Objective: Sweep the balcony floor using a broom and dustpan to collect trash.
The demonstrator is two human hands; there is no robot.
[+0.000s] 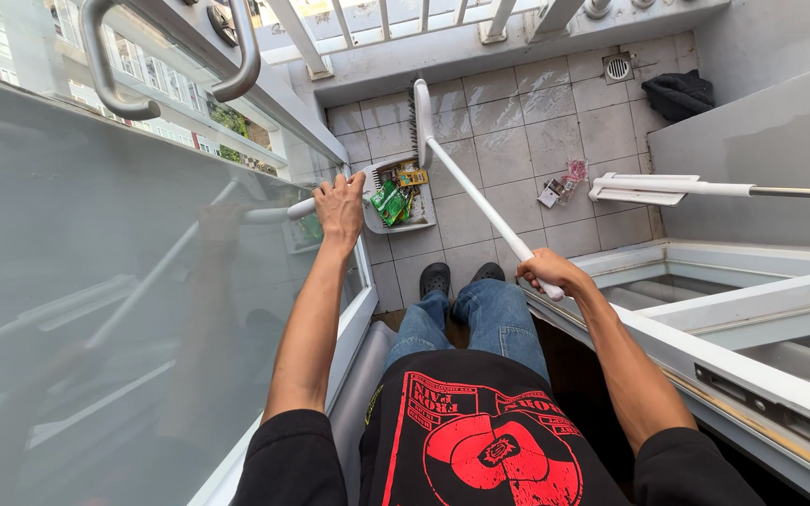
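Fingers of our left hand [340,208] are wrapping the dustpan [396,199] handle at frame centre while our right hand [547,272] is gripping the broom [480,201], and we are risking tipping the wrappers [390,201] out, leaving litter [562,185] behind.

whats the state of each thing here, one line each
left hand: closed around the dustpan handle
right hand: closed around the broom handle
dustpan: on the tiles, holding green and yellow wrappers
broom: tilted, bristle head by the dustpan's far edge
litter: loose on the tiles, not in the dustpan
floor drain: grate in place
dark cloth: crumpled in the corner
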